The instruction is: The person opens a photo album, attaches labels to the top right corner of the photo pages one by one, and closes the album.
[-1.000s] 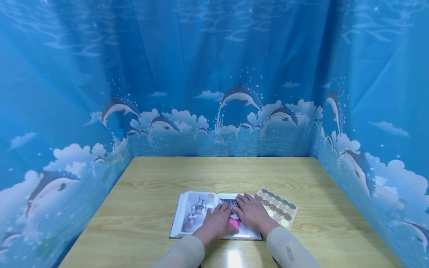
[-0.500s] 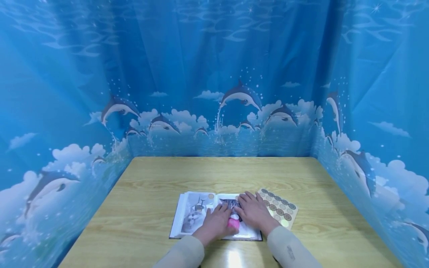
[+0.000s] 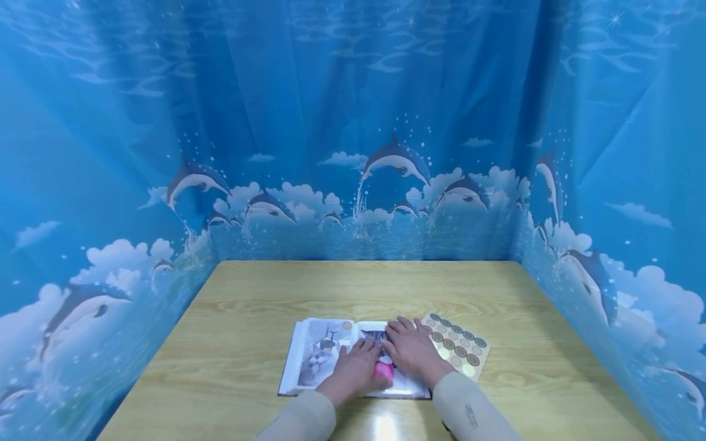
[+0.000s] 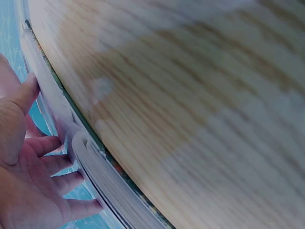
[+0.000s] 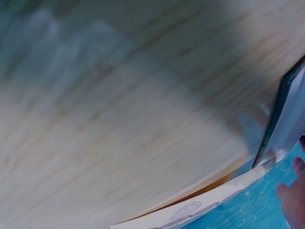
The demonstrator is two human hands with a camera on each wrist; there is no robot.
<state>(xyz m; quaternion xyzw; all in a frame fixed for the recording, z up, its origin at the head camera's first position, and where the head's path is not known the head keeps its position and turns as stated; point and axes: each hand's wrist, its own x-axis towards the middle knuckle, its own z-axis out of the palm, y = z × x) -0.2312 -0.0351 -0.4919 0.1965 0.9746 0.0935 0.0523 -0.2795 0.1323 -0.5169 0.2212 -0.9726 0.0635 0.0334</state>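
Observation:
An open photo album (image 3: 300, 361) lies on the table, with a black-and-white picture on its left page and a dark picture with a pink patch on its right page. My left hand (image 3: 355, 369) rests on the right page near the fold, fingers fairly straight and spread. Beside it, my right hand (image 3: 412, 350) lies over that page's outer part, covering much of it. In the left wrist view, the left fingers (image 4: 57, 164) touch the page above the thick stack of leaves (image 4: 102, 174). The right wrist view shows only a piece of the right hand (image 5: 294, 198).
A pale sheet of round stickers (image 3: 460, 346), dark and light in rows, lies right of the album, close to the right hand. A round sticker (image 3: 347, 325) sits at the left page's top corner. Behind the wooden table (image 3: 248, 300) hangs a blue dolphin-print curtain (image 3: 331, 122).
My right hand shifts slightly over the right page, a little right and then back left. The left hand stays in place. The whole head view dips by a few pixels.

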